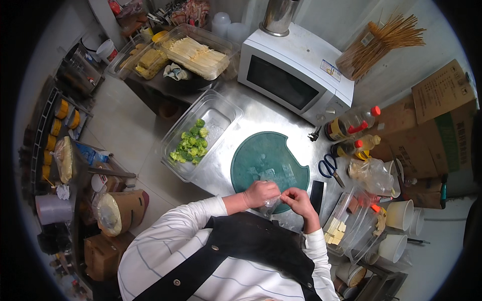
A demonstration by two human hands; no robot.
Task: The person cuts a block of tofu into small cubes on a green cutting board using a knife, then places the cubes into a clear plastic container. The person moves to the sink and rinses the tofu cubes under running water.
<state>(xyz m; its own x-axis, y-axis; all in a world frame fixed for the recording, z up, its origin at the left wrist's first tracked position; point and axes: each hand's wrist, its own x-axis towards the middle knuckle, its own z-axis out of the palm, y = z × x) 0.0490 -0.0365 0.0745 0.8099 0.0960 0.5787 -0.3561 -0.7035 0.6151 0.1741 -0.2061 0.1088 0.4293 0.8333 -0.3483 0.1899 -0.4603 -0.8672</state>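
Observation:
My left hand (262,193) and my right hand (295,201) meet over the near edge of a round green cutting board (260,154). Both pinch a clear, crumpled plastic bag (269,207), which hangs below the fingers; its contents cannot be made out. More clear film or wet patches show on the board just beyond the hands. Left of the board, a clear rectangular tub (222,111) holds cut broccoli florets (191,145). Blue-handled scissors (331,169) and a dark flat blade or bar (318,195) lie to the right of the board.
A white microwave (290,75) stands behind the board. At the back left are tubs with enoki mushrooms (197,52). Sauce bottles (348,124), a tray of pale yellow blocks (335,231) and white tubs (399,214) stand at the right. Shelving and cartons are at the left.

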